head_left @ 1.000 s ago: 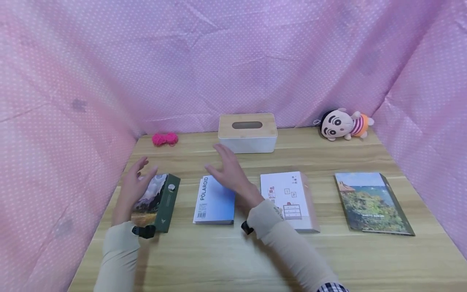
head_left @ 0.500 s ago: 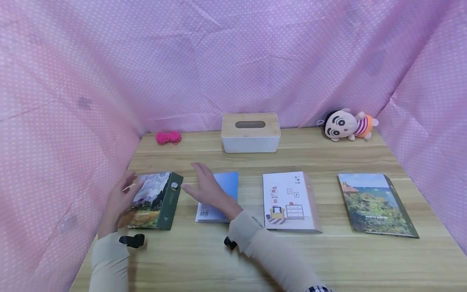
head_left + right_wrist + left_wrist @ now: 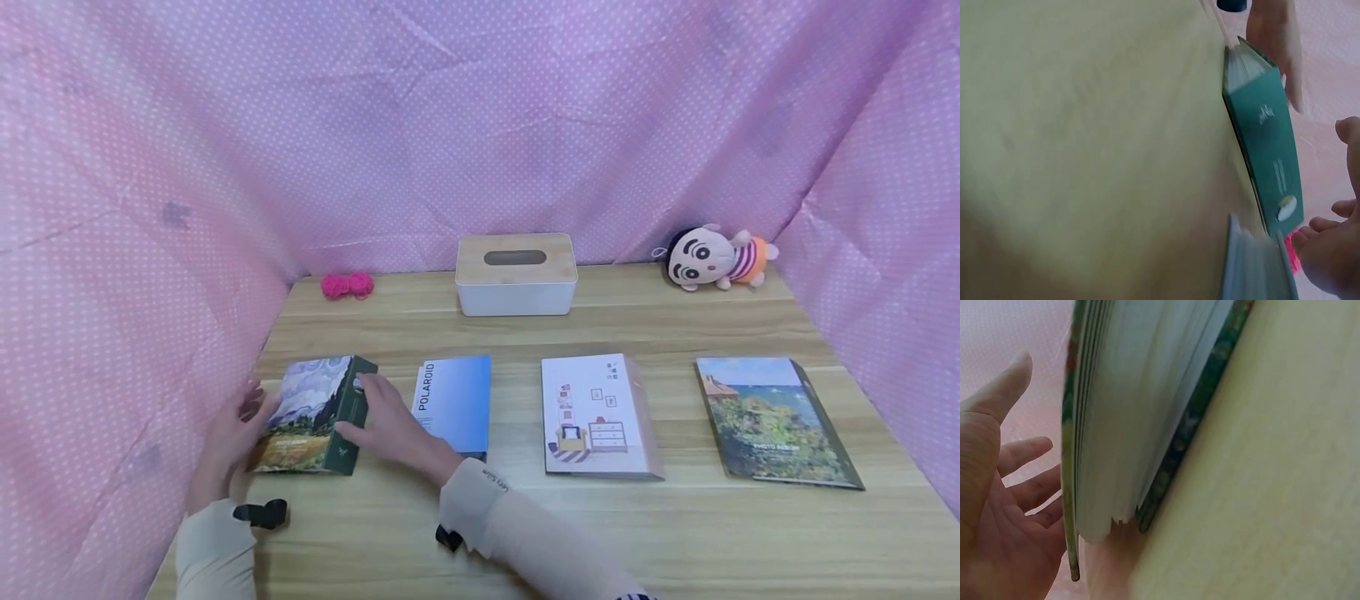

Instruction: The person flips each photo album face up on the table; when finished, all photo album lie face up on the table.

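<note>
A thick photo album [image 3: 307, 408] with a landscape painting on its cover and a dark green spine lies at the table's left. At its left edge is my left hand [image 3: 234, 433], its fingers spread; in the left wrist view, the thumb stands away from the album's cover [image 3: 1069, 444] and fingertips pass behind it. My right hand [image 3: 393, 429] reaches to the spine, thumb and fingers apart. In the right wrist view, the right hand [image 3: 1332, 256] is near the end of the green spine [image 3: 1266, 144]; contact is unclear. A blue album [image 3: 457, 408] marked POLAROID lies partly under my right forearm.
Farther right lie a white album [image 3: 588, 417] with a furniture drawing and a garden-picture photo album [image 3: 772, 417]. Along the back are pink yarn [image 3: 347, 285], a wood-topped tissue box [image 3: 516, 297] and a plush doll [image 3: 708, 258]. Pink dotted cloth [image 3: 480, 125] walls the table.
My right hand has moved left and down, from over the blue album to the green spine. My left hand has shifted left and down to the landscape album's left edge.
</note>
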`<action>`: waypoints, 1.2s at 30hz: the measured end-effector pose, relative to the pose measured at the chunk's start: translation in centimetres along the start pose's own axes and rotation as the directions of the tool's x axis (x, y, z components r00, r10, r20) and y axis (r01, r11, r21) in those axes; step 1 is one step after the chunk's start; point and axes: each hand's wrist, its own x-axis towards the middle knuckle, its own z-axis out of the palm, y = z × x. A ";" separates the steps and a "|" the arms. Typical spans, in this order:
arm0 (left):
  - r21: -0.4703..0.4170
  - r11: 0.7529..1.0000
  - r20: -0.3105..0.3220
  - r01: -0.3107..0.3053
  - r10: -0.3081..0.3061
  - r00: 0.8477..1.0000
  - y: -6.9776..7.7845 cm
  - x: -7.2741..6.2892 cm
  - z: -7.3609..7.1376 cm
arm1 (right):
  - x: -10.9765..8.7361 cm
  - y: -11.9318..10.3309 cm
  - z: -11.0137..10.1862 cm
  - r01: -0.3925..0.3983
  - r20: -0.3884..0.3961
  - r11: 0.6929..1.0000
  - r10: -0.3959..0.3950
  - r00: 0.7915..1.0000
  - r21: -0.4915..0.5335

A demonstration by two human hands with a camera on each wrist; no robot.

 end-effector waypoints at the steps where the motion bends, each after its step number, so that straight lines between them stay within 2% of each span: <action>1: 0.004 1.000 0.000 -0.010 0.010 1.000 0.0 -0.1 0.0 | 0.0 -0.1 0.3 -0.011 0.000 1.000 0.011 1.000 -0.003; 6: 0.008 1.000 0.012 -0.023 0.023 1.000 0.2 -0.2 0.5 | 0.0 -0.5 1.6 -0.064 -0.024 0.998 0.064 0.998 -0.022; 15: 0.003 1.000 0.035 0.018 -0.019 0.999 0.4 0.3 1.1 | 0.0 -1.0 2.9 -0.137 -0.004 0.990 0.137 0.991 -0.016; 23: 0.007 0.997 0.073 0.075 -0.075 0.994 0.9 0.3 0.9 | 0.0 -1.1 3.4 -0.152 0.004 0.988 0.152 0.988 -0.028; 30: -0.012 0.997 0.097 0.070 -0.069 0.993 1.2 0.2 0.9 | -0.2 -1.3 3.6 -0.145 0.023 0.989 0.144 0.989 0.027; 36: 0.004 0.997 0.089 0.071 -0.071 0.993 1.6 0.2 1.2 | -0.4 -1.5 3.6 -0.141 0.014 0.987 0.140 0.990 0.071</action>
